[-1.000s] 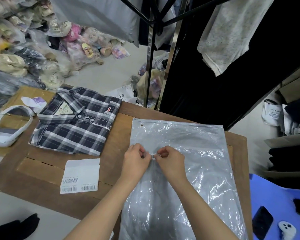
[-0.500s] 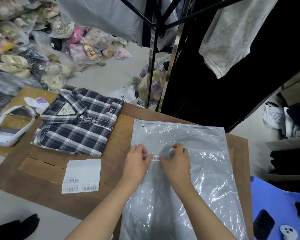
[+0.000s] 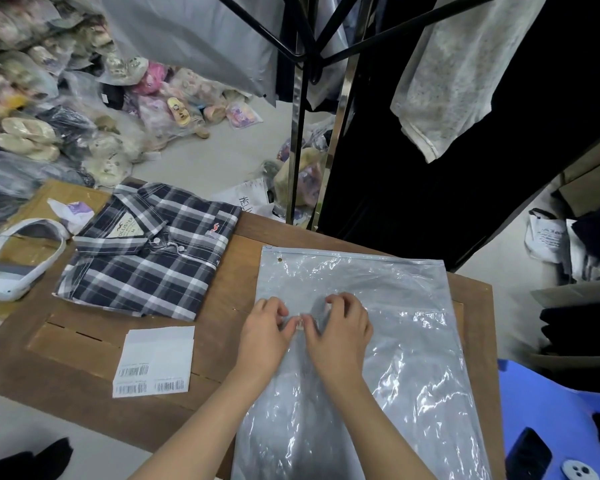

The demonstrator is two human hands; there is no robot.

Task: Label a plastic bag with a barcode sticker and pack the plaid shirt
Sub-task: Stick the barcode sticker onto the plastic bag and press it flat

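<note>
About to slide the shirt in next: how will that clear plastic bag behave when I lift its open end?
The plastic bag will probably be floppy: it lies flat and crinkled on the table, with wrinkles throughout. Its glossy highlights suggest a slick film that may slip between fingers. It looks thin and empty, so likely very light and apt to shift unless one hand pins it.

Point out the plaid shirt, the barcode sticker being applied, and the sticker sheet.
plaid shirt [image 3: 142, 268]: head view, folded front panel.
barcode sticker [image 3: 300, 323]: head view, strip showing between the hands.
sticker sheet [image 3: 156, 358]: head view, blank middle.
</note>
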